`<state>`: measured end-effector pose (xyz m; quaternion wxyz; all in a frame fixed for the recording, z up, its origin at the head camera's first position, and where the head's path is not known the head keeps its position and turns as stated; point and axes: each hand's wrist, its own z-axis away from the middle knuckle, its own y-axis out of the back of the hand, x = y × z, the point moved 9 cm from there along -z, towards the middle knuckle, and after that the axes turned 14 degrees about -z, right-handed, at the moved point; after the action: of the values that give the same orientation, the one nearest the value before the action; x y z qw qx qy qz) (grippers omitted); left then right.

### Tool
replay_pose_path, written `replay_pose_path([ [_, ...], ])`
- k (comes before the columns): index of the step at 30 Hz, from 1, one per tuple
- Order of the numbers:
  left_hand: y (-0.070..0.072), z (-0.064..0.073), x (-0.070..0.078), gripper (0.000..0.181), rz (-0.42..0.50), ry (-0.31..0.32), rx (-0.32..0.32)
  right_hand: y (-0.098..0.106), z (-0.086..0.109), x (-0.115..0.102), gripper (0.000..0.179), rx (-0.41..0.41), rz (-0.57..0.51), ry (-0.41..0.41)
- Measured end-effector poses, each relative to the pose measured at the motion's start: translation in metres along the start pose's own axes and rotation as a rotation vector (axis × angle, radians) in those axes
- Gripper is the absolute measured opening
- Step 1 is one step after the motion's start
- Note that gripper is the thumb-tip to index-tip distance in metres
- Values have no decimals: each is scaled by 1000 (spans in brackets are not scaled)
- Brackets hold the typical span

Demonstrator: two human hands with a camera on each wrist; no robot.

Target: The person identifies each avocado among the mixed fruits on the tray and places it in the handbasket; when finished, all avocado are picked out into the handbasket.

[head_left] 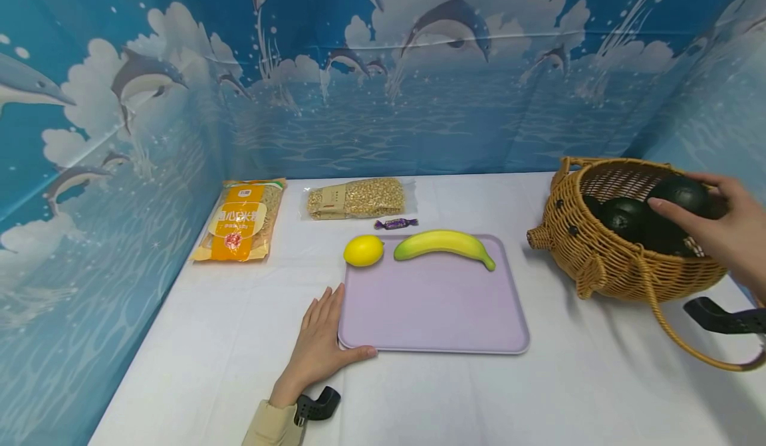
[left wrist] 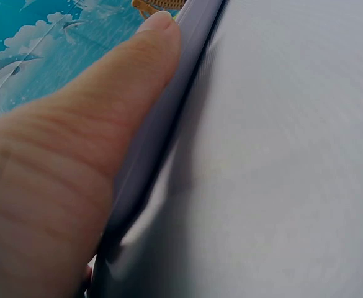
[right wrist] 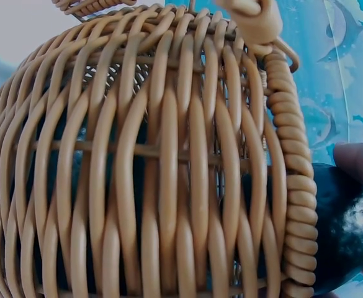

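Note:
In the head view my right hand (head_left: 733,226) grips a dark green avocado (head_left: 682,195) at the mouth of the wicker pig basket (head_left: 622,266), thumb on the near side and fingers over the far side. More avocados (head_left: 622,217) lie inside below it. The right wrist view shows the held avocado (right wrist: 342,217) sticking out past the basket's rim (right wrist: 293,155). My left hand (head_left: 321,339) rests at the near left corner of the lilac tray (head_left: 431,313), fingers straight along its left side and thumb (left wrist: 138,74) along the front edge.
A banana (head_left: 443,241) lies on the tray's far part, and a lemon (head_left: 363,251) sits at its far left corner. Behind are a wrapped candy (head_left: 395,223), a clear bag of grains (head_left: 359,199) and an orange-labelled bag (head_left: 242,220). The basket's handle (head_left: 670,330) hangs toward the front.

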<state>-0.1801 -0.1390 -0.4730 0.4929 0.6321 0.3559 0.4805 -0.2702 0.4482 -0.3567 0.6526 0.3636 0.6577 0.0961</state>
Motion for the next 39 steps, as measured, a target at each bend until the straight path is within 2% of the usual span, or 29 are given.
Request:
replay_pose_path([
  [8, 0, -1, 0, 123, -3, -2, 7, -1, -5, 11, 91, 9, 23, -31],
  [14, 0, -1, -1, 123, -7, -3, 10, -3, -6, 9, 92, -7, 65, -30],
  [23, 1, -1, 0, 123, -10, 0, 7, -5, -3, 1, 68, 42, 20, 62],
  [30, 0, -2, 0, 123, -15, -1, 1, -3, -5, 11, 61, 87, -17, 102],
  [33, -1, -2, -1, 123, -19, 0, 0, -1, -6, 15, 56, 89, -50, 132],
  [39, -1, -1, -2, 123, -10, 1, 7, 0, -6, 22, 45, 43, -104, 167],
])
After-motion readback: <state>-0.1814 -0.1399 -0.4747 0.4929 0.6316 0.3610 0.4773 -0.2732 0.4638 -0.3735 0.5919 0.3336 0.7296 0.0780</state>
